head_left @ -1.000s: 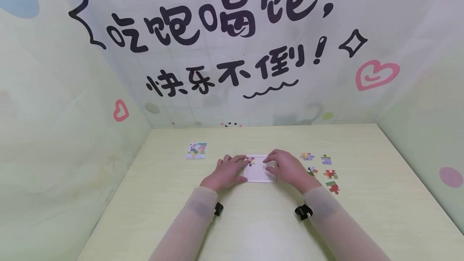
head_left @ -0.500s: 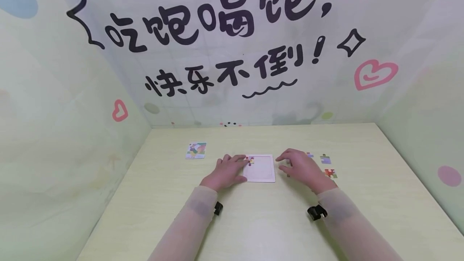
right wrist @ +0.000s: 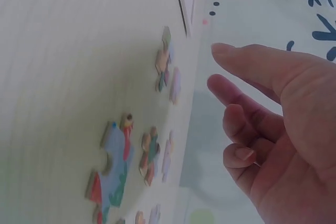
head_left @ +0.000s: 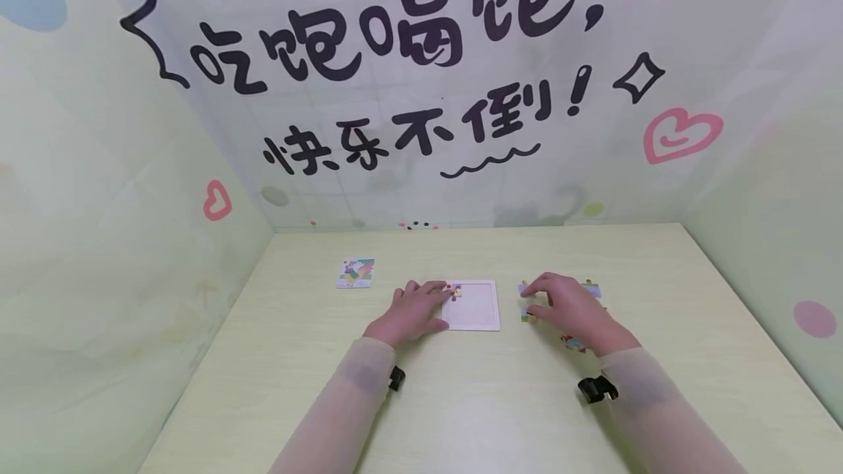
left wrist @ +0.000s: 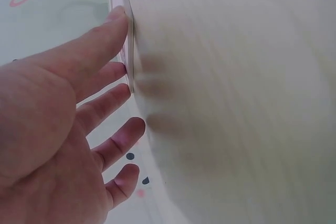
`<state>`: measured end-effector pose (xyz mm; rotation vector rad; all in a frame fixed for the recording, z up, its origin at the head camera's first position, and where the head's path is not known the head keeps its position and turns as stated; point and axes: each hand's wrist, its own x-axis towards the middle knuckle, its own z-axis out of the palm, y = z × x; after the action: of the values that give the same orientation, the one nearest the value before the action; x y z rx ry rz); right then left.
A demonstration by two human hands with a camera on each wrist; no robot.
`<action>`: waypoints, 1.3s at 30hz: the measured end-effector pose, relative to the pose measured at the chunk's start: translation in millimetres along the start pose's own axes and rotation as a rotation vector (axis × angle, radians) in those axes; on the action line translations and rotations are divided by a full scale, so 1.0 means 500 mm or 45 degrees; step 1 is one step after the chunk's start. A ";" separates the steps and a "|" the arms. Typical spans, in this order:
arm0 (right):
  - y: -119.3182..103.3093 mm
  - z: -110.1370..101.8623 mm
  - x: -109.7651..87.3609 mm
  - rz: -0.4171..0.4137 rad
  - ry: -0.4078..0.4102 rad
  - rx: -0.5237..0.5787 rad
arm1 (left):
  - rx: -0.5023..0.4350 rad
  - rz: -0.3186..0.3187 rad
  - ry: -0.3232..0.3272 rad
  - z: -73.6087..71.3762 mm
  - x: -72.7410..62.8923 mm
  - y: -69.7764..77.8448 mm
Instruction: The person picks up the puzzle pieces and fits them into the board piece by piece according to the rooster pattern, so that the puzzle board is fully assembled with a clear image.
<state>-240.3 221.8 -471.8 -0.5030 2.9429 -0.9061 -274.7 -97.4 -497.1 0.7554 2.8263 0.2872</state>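
A shallow white puzzle tray (head_left: 477, 313) lies on the table with one small colourful jigsaw piece (head_left: 456, 291) in its far left corner. My left hand (head_left: 411, 313) rests at the tray's left side; in the left wrist view, its thumb and some fingertips touch the tray edge (left wrist: 131, 51). To the right of the tray, my right hand (head_left: 576, 313) hovers over loose jigsaw pieces (head_left: 529, 315) and partly hides them. The right wrist view shows this hand with bent fingers and nothing between thumb and index finger, above a blue, red and green piece (right wrist: 118, 161).
A small square picture card (head_left: 356, 273) lies at the back left of the table (head_left: 448, 401). A printed cloth wall (head_left: 369, 196) stands behind the table, with side walls left and right. A black wrist camera (head_left: 596, 389) sits under the right sleeve.
My right hand has moved right, from above the tray to over the loose pieces, leaving the tray uncovered. The left hand has stayed at the tray's left side.
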 end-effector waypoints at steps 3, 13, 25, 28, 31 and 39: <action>0.005 -0.008 -0.007 0.003 -0.029 -0.005 | 0.002 -0.002 -0.002 0.002 0.000 -0.001; 0.025 -0.033 -0.030 0.048 -0.145 0.012 | -0.003 -0.006 -0.012 -0.008 -0.004 0.005; 0.058 -0.057 -0.068 0.174 -0.260 0.042 | -0.017 -0.007 -0.018 -0.013 -0.008 0.007; 0.062 -0.063 -0.077 0.142 -0.269 0.046 | -0.014 -0.002 -0.012 -0.013 -0.009 0.008; 0.067 -0.070 -0.085 0.084 -0.291 0.069 | -0.014 -0.003 -0.017 -0.012 -0.009 0.009; 0.086 -0.081 -0.095 -0.030 -0.325 0.045 | -0.022 -0.010 -0.021 -0.010 -0.010 0.005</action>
<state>-212.8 292.0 -465.5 -0.6035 2.6929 -0.8257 -270.4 -98.3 -490.8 0.7394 2.8069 0.3022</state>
